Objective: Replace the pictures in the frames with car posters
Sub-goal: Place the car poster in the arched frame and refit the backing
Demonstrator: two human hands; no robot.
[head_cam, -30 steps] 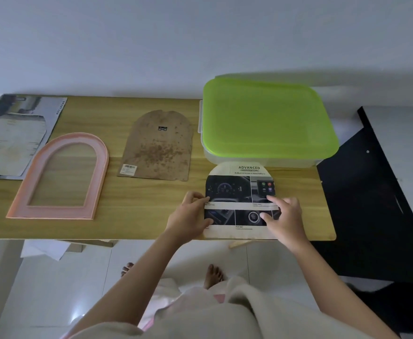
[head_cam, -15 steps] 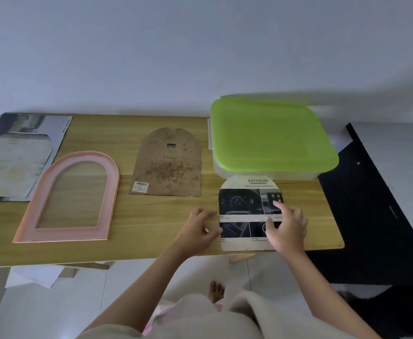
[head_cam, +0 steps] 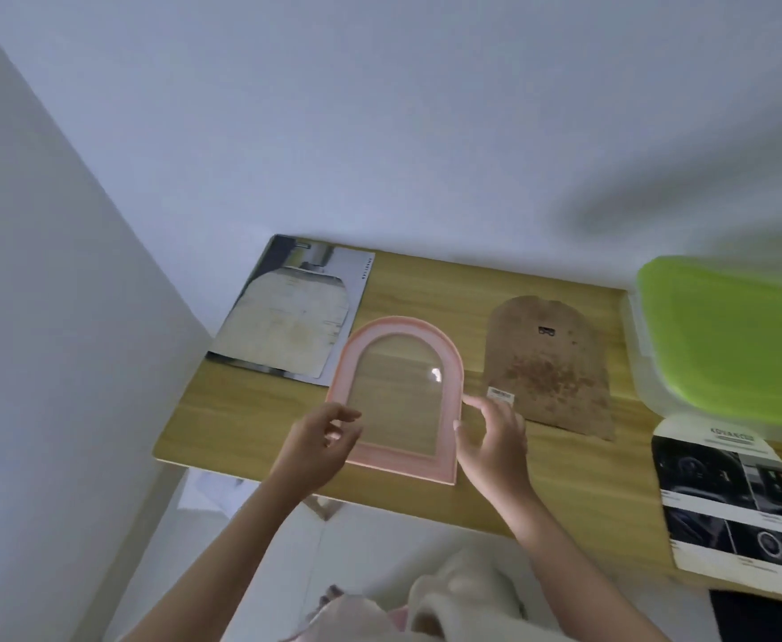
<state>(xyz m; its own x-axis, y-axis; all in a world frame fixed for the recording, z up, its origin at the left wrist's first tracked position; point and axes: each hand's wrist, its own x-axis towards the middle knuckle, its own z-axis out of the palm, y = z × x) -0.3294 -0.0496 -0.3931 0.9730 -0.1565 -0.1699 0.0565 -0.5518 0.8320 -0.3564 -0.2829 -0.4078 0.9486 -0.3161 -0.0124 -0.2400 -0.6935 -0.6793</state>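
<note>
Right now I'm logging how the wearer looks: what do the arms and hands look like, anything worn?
Both forearms are bare, with no sleeves showing. The left hand and the right hand wear no gloves; no rings, watch or bracelets show. The fingers are slightly blurred.

The car poster (head_cam: 737, 498) bears a blurred heading, seemingly "ADVANCED"; the other print is illegible.

Left of frame (head_cam: 398, 396): old print (head_cam: 287, 317) close by
Right: backing board (head_cam: 548, 368) near
Far right: green-lidded box (head_cam: 731, 335), car poster (head_cam: 731, 498)
</note>
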